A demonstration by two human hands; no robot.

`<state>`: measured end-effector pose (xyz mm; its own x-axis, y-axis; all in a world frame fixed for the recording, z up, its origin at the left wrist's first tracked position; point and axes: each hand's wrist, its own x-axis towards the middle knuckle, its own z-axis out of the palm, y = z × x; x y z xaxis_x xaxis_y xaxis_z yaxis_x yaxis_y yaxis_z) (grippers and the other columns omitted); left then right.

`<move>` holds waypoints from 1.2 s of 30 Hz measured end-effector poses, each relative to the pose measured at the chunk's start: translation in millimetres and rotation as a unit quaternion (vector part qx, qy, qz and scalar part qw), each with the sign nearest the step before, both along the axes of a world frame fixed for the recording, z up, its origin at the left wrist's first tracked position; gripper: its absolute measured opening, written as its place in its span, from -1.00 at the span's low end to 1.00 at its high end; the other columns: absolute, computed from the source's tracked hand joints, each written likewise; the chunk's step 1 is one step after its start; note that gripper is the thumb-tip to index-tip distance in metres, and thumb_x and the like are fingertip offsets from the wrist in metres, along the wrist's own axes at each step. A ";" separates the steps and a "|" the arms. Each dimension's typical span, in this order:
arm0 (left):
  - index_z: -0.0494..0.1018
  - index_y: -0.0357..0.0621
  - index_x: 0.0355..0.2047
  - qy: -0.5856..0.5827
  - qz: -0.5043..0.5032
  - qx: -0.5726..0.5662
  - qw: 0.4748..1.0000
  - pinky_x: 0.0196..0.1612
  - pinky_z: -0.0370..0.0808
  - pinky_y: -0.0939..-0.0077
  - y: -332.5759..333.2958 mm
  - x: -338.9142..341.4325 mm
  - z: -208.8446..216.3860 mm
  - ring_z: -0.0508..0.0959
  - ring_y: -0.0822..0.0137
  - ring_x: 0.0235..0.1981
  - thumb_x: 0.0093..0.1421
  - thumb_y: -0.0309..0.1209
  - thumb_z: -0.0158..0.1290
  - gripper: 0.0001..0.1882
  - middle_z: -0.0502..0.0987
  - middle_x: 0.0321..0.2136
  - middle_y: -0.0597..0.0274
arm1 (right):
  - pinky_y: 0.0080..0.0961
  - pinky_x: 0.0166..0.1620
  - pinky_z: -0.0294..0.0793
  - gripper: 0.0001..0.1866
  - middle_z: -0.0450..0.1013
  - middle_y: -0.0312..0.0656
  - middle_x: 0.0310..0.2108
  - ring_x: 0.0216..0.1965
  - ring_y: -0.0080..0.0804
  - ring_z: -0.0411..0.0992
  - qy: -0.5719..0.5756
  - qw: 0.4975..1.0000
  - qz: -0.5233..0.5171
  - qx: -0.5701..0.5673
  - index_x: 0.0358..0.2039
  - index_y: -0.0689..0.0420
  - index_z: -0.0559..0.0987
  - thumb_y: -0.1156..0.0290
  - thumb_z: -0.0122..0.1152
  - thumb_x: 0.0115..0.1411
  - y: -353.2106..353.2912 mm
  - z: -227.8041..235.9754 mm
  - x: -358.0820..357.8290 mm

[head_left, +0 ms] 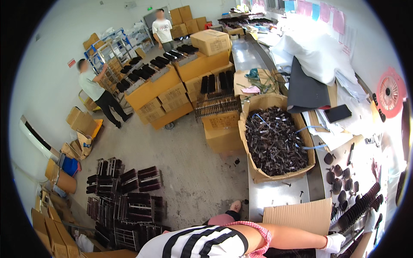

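Observation:
My left arm stretches to the right from a striped sleeve. My left hand [334, 243], in a white glove, is low over the bench beside a flat cardboard sheet [297, 215]. Its fingers look bent together, on something too small to name. My right hand [370, 222], also gloved in white, touches the end of a slanted row of black disc-shaped pieces [359, 206]. Its fingers look closed, but what is in them is hidden. Dark parts lie between and below the hands. Loose black round pieces [337, 185] are scattered farther along the bench.
An open carton [277, 174] full of small dark parts stands on the metal bench. Beyond it are a phone [338, 113], papers and a pink fan [390, 91]. Racks of dark brushes [124, 193] cover the floor at left. Two people [92, 88] stand near stacked cartons [157, 96].

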<state>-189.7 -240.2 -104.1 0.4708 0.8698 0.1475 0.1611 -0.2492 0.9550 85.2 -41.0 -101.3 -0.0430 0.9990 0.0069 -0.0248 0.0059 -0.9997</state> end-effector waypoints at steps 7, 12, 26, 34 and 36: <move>0.54 -0.23 -0.66 -0.012 -0.070 0.114 0.991 -0.39 0.53 0.07 0.1 -39.7 15.0 0.58 -0.07 -0.50 -0.14 -0.33 0.13 -0.81 0.53 -0.60 -0.10 | -0.55 -0.01 0.53 -0.41 0.47 -0.12 0.04 -0.05 -0.44 0.49 -0.116 0.986 -0.092 0.071 0.27 0.26 0.30 0.59 0.16 0.23 -41.4 56.5 -117.6; 0.53 -0.19 -0.47 0.012 -0.109 -0.048 0.993 -0.17 0.53 0.30 1.3 -63.7 44.2 0.61 0.10 -0.31 -0.01 -0.30 0.19 -0.79 0.60 -0.43 -0.01 | -0.45 -0.12 0.53 -0.30 0.58 0.03 -0.27 -0.28 -0.37 0.56 -0.420 0.880 -0.212 0.062 0.25 0.17 0.39 0.31 0.36 0.10 -67.8 77.6 -136.1; 0.49 -0.20 -0.36 -0.011 -0.161 -0.263 0.951 -0.49 0.48 0.54 -0.3 -78.7 75.5 0.51 0.49 -0.53 0.10 -0.32 0.17 -0.79 0.51 -0.55 0.29 | -0.29 -0.09 0.54 -0.55 0.54 0.06 -0.13 -0.20 -0.08 0.56 -0.673 0.666 -0.219 0.235 0.11 0.07 0.50 0.57 0.08 0.18 -64.9 105.6 -144.0; 0.15 0.47 0.23 -0.490 -0.112 -0.518 0.692 0.00 0.52 0.17 -6.0 -68.1 109.5 0.45 0.30 0.00 0.35 -0.02 0.03 -0.51 0.35 0.07 0.35 | -0.47 -0.05 0.51 -0.57 0.55 0.02 -0.11 -0.18 -0.29 0.55 -0.348 0.923 -0.117 0.116 0.12 0.13 0.52 0.47 0.06 0.22 -219.4 159.2 -204.3; 0.17 0.46 0.23 -0.465 -0.102 -0.530 0.701 0.06 0.49 0.14 -1.7 -59.9 111.1 0.36 0.26 0.15 0.36 0.07 -0.03 -0.52 0.28 0.15 0.33 | -0.36 0.05 0.49 -0.52 0.51 0.06 -0.01 -0.07 -0.10 0.54 -0.447 0.870 -0.032 0.206 0.18 0.16 0.45 0.20 0.07 0.33 -238.7 159.7 -207.9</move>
<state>-249.6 -241.9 7.0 0.7303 0.6516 -0.2051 -0.5910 0.7532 0.2888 -122.7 -279.7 58.4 -0.1592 0.9200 0.3582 0.7755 0.3410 -0.5313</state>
